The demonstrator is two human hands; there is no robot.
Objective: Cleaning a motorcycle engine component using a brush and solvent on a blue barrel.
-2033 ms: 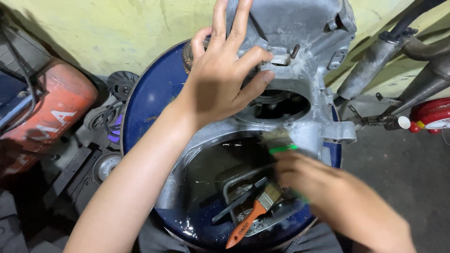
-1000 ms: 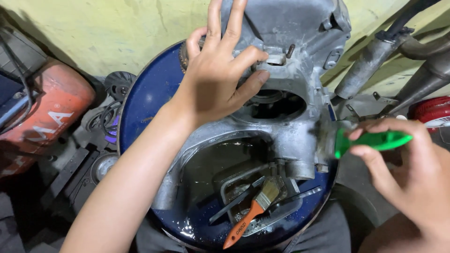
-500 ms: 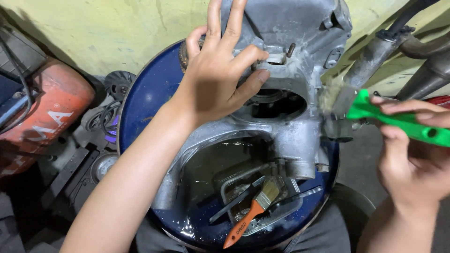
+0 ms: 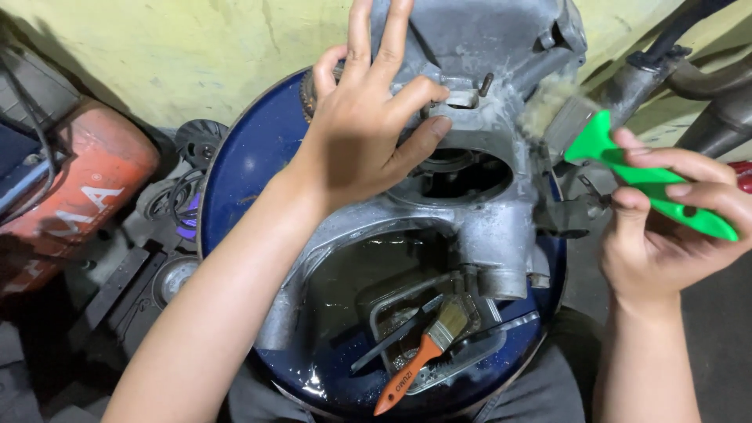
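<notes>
A grey cast-metal engine casing (image 4: 486, 211) stands tilted over a round dark-blue tub (image 4: 251, 164) filled with dark liquid. My left hand (image 4: 368, 133) lies flat on the casing's upper part with fingers spread, steadying it. My right hand (image 4: 666, 227) grips the green handle of a paintbrush (image 4: 627, 168); its pale bristles, blurred, touch the casing's upper right side. Down in the tub lies a second brush with an orange handle (image 4: 419, 356), resting on a small metal tray (image 4: 439, 345).
A red fuel tank (image 4: 70, 196) lies at the left beside dark machine parts on the floor. Grey pipes and a fork tube (image 4: 666, 63) lean at the upper right. A yellowish wall runs behind.
My right hand lifted the green-handled brush out of the tub, swung it out to the right, and brought its bristles up against the casing's upper right side. My left hand stayed put.
</notes>
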